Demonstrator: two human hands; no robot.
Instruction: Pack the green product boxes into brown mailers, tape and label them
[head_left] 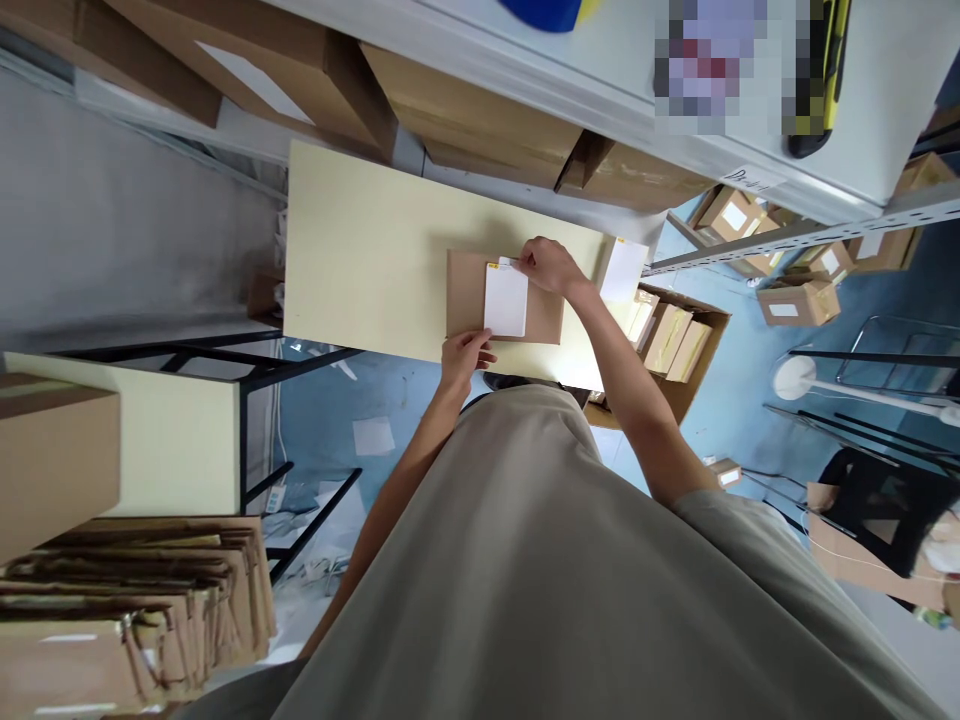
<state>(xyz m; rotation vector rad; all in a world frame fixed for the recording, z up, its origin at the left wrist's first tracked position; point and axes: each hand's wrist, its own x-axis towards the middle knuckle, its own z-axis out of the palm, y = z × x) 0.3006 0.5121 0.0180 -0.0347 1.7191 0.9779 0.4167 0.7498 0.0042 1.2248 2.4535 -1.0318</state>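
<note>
A flat brown cardboard box [465, 290] lies on the pale yellow tabletop [360, 250]. On its upper face is a white label [506, 302] with a small yellow mark at its top left corner. My left hand [465, 360] is at the box's near edge, thumb and index finger closed at the label's lower left corner, the other fingers loosely bent. Past the label's upper right corner, my right hand [551, 268] pinches a small white slip [508, 262]; whether the slip joins the label I cannot tell.
A white stack of labels [624, 268] sits at the table's right end. Beside it, an open carton [705, 350] holds several small boxes. Above runs a shelf [600, 90] with a yellow-black cutter [821, 90]. Folded cardboard [187, 610] stands at lower left.
</note>
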